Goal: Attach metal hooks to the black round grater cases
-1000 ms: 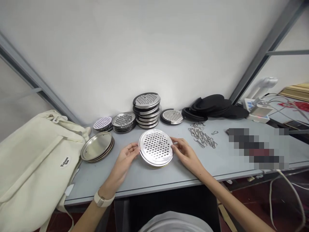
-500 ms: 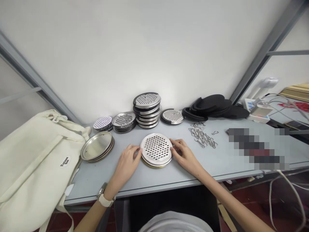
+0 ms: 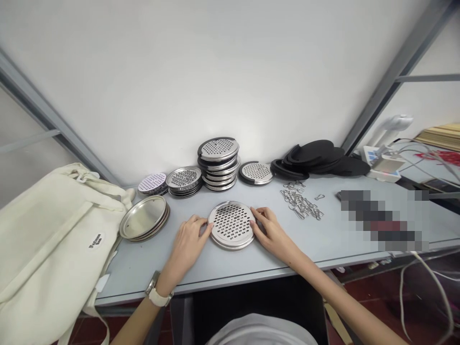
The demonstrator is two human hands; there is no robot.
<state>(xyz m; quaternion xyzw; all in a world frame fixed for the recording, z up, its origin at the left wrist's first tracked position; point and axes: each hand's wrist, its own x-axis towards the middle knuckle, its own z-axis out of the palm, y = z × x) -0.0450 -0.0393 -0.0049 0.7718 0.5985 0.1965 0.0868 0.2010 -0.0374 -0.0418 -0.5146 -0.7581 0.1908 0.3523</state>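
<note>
- The left hand (image 3: 189,247) is resting on the bench at the near side, with its fingers lying close together and curving against the left rim of the disc, not pinching it.
- The right hand (image 3: 273,232) is bearing on the opposite rim with its fingertips, and its fingers are held loosely together, also not pinching.
- A white watch strap (image 3: 158,296) is encircling the left wrist.
- The grater disc (image 3: 232,225) is lying flat on the bench between both hands, its perforated face upward.
- The bench (image 3: 143,273) is extending across the scene in pale grey.
- A canvas bag (image 3: 46,249) is slumping over the bench's left end, touching the bench edge.
- A stack of plain steel discs (image 3: 143,218) is sitting just right of the bag.
- A cluster of metal clips (image 3: 301,203) is lying far right of the disc.
- Four stacks of perforated discs (image 3: 219,163) are standing along the far edge, the tallest leaning slightly.
- A pile of black rubber rings (image 3: 316,155) is lying far right, beside those stacks.
- A blurred object (image 3: 381,220) is occupying the right end; its kind cannot be determined.
</note>
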